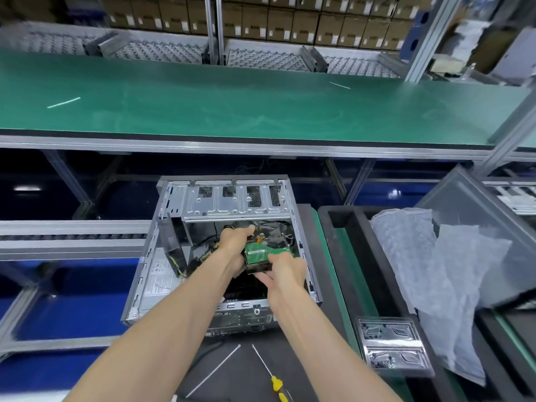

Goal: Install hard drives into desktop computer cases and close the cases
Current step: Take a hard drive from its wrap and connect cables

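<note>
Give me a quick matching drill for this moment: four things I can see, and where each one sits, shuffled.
Things:
1. hard drive
2. screwdriver
3. plastic wrap
4. cardboard boxes

Places:
A. on the shelves beyond the green belt
B. held in both hands over the open case
C. on the dark mat in front of the case
D. in the black bin to the right

Pairs: 1-B, 2-C, 3-D, 4-A

Bright, even overhead light. Thin white glare streaks lie on the green worktop [261, 105], and blue panels [72, 300] below reflect lamps. Wide-angle bending curves the edges. Boxes [261, 21] and right corner are blurred; centre fairly sharp, shadows soft.
</note>
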Available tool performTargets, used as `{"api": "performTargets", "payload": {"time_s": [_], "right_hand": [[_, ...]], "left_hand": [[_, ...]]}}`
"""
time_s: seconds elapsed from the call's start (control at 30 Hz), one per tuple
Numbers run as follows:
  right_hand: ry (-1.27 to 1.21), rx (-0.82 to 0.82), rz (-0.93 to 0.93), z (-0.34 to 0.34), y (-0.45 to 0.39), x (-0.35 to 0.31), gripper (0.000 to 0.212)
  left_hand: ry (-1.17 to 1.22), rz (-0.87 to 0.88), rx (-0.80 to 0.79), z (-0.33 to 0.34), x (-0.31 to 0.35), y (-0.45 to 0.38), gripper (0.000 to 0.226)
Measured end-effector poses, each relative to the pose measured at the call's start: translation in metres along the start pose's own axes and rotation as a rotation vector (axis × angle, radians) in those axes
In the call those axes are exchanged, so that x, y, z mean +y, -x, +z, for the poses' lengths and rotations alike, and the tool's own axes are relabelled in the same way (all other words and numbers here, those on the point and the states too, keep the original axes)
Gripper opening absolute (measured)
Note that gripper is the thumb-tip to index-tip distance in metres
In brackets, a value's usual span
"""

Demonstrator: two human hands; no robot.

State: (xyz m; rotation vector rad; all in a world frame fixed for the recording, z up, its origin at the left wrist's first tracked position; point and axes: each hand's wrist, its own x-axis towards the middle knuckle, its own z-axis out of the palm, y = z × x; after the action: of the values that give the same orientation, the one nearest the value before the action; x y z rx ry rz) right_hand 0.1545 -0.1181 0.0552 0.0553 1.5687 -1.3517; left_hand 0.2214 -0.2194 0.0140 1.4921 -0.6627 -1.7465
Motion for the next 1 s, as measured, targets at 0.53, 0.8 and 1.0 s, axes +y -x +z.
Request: {"api": "performTargets", "payload": {"time_s": [0.53, 0.8, 1.0], "right_hand": [[0.027, 0.227, -0.019, 0.023, -0.051, 0.004, 0.016], [-0.013, 0.220, 0.020, 0.024, -0.055, 0.016, 0.004], [-0.028, 0.219, -0.003, 0.020, -0.058, 0.020, 0.014]], "left_hand": [[0.199, -0.158, -0.306, 0.007, 0.003, -0.029, 0.029], [0.198, -0.140, -0.359, 0.000, -0.003, -0.036, 0.026], [0.179, -0.146, -0.391, 0.000, -0.002, -0.039, 0.021]]}}
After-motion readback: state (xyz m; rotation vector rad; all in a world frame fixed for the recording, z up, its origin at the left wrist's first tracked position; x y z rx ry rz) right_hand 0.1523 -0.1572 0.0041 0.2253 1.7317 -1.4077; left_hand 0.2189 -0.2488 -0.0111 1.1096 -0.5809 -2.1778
